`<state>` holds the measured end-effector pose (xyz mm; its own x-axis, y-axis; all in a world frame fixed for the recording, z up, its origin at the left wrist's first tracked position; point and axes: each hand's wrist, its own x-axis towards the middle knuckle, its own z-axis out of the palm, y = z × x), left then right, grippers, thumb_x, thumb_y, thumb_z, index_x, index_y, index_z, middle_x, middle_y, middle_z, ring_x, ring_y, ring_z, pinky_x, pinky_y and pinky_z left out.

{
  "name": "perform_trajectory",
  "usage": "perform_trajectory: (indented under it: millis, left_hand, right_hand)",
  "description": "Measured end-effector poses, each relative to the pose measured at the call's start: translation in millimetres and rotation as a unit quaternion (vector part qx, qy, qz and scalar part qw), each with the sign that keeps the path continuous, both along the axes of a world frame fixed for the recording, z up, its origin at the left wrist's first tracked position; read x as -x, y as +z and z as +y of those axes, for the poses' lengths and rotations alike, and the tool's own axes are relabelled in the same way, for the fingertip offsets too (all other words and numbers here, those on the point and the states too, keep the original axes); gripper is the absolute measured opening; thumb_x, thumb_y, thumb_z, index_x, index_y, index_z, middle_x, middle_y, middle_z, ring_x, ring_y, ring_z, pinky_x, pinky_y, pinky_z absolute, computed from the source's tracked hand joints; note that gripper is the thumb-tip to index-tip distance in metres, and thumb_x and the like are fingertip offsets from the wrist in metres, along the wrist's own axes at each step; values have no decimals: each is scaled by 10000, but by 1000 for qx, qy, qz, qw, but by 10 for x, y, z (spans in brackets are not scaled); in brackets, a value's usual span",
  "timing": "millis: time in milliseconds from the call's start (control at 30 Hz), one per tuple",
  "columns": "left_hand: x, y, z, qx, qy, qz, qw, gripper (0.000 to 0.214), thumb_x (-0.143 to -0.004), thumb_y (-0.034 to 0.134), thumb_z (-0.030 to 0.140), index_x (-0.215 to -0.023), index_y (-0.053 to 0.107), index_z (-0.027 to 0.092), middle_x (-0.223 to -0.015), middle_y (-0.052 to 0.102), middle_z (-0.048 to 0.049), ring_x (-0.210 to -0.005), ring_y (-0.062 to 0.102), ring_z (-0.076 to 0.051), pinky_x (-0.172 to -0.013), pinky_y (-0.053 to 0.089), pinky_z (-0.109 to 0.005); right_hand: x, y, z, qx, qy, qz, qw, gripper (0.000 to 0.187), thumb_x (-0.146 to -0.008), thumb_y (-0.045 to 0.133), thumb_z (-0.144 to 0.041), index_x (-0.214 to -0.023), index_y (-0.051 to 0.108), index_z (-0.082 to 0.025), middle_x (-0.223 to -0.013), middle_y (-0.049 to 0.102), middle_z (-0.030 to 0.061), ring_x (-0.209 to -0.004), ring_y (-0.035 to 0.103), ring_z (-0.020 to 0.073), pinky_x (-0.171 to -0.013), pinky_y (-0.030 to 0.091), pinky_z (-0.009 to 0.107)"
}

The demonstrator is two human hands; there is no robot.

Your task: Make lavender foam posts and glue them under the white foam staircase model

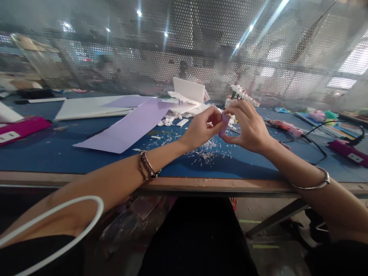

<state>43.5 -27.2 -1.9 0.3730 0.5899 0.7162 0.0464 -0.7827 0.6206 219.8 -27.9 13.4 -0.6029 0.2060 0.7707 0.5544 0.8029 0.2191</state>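
Note:
My left hand [202,128] and my right hand [247,126] meet above the blue table [86,157], both pinching a small lilac foam piece [224,123] between fingertips. The piece stands roughly upright between the two hands. Below them lie several pale foam scraps [208,151] scattered on the table. A large lilac foam sheet [129,128] lies flat to the left of my left hand.
White foam boards [92,107] and cut white pieces [186,103] lie behind the lilac sheet. A pink glue gun [284,125] with a black cord [319,145] rests at right. Magenta cutters [20,129] [349,152] sit at both sides. A perforated screen [184,50] closes the far edge.

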Motion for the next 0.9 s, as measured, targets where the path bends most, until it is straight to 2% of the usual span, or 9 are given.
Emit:
perform_trajectory:
  millis: [100,233,367,567,700,800,900]
  left_hand:
    - [-5,-32,37,52,-28,-15,998,285,-765,624,370,-755,405,188,-665,432,40,-585,438,-63,-501,340,-181]
    - [-28,-46,78,73,-58,5,996,291,-777,593,415,-829,442,172,-671,475,30,-581,472,-62,-518,381,-180]
    - [-64,-56,90,101,-94,26,990,302,-790,551,435,-697,485,155,-629,512,8,-579,503,-68,-522,406,-176]
    - [-88,-39,7,214,-151,-17,965,298,-776,590,408,-645,552,143,-616,566,-1,-574,524,-62,-537,409,-174]
    - [-84,-13,-35,253,-213,-53,942,326,-774,613,411,-596,542,148,-520,463,34,-525,470,-50,-548,396,-184]
    - [-78,-6,-28,281,-239,-88,925,209,-778,628,343,-685,579,162,-505,380,58,-504,409,-45,-546,386,-183]
    - [-56,7,5,297,-257,-102,914,172,-817,563,320,-748,593,165,-530,386,48,-509,397,-56,-553,403,-193]
  right_hand:
    - [38,-1,-41,-18,-7,-13,1000,387,-720,596,-301,-1077,504,-181,-1039,517,99,-1004,496,259,-849,450,471]
    - [74,-14,-78,-44,-16,-26,999,381,-730,587,-294,-1071,494,-152,-1023,517,106,-975,501,243,-809,470,429]
    - [107,-39,-85,-47,-1,-27,999,359,-724,598,-285,-1046,494,-165,-993,520,95,-933,509,230,-767,482,406]
    - [137,-38,-78,-57,31,-15,998,373,-703,612,-270,-1036,479,-168,-988,526,101,-905,505,228,-757,475,420]
    - [138,-34,-87,-27,54,23,998,392,-678,634,-279,-1025,477,-189,-970,526,86,-913,510,223,-765,473,418]
    - [134,-33,-100,5,53,45,998,391,-664,641,-257,-1018,483,-199,-976,526,76,-919,516,211,-775,475,399]
    - [129,-23,-105,10,59,58,996,397,-654,651,-260,-1009,487,-194,-969,529,69,-926,519,198,-787,470,380]
